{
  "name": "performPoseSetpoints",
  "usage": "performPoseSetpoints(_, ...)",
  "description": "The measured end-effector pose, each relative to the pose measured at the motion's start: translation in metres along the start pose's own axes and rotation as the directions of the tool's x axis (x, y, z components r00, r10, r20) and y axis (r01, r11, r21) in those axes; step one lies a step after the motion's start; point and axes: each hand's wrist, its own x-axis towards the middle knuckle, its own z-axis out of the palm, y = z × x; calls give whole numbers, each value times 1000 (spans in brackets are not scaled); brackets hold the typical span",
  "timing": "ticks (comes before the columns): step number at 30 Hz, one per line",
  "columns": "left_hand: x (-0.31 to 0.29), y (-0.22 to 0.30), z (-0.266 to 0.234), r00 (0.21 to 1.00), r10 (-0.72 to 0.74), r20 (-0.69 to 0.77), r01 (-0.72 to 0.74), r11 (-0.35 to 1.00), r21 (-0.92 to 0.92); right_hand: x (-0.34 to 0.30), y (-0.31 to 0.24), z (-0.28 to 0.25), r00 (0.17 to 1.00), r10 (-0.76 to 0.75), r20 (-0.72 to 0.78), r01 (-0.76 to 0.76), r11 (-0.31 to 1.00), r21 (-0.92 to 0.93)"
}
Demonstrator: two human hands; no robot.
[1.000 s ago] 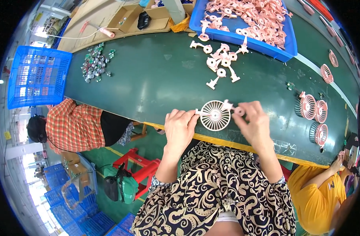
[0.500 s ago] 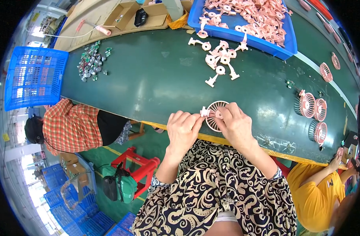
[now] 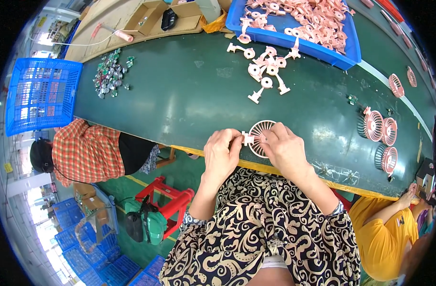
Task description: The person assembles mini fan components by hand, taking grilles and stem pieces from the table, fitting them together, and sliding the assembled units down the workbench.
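Note:
At the near edge of the green table, a round pink fan grille (image 3: 257,129) with radial ribs is between my hands. My left hand (image 3: 221,151) is closed, thumb and fingertips pinched at the small light-pink stem piece (image 3: 248,138) on the grille's left side. Exactly what those fingertips grip is hidden. My right hand (image 3: 287,151) bends over the grille from the right, its thumb and fingers closed at the grille's middle and covering part of it. Several loose pink bracket parts (image 3: 266,83) with ring-shaped ends lie beyond my hands.
A blue bin (image 3: 294,45) heaped with pink parts stands at the back. Small circuit boards (image 3: 110,76) lie in a pile at left, near a blue basket (image 3: 44,95). More pink grilles (image 3: 373,126) stand at right. A person in yellow (image 3: 382,233) works at the right.
My left fingertips have shifted slightly left and curled, showing more of the stem piece. My right hand stays at the grille, almost unmoved.

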Motion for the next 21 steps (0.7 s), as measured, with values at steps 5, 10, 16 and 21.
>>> performPoseSetpoints(5, 4, 8, 0, 998, -37, 44, 34, 997, 74, 6, -6, -2, 988, 8, 157, 25, 978, -206)
performPoseSetpoints(10, 7, 10, 14, 999, 5, 42, -9, 995, 103, 7, -5, -1, 988, -2, 152, 32, 981, -193)
performPoseSetpoints(16, 6, 0, 25, 998, -49, 41, 50, 999, -15, 6, -5, -1, 994, 23, 108, -8, 990, -141)
performPoseSetpoints(21, 7, 5, 25, 998, -57, 35, 58, 998, -16, 2, -2, -4, 994, 49, 95, -42, 996, -83)
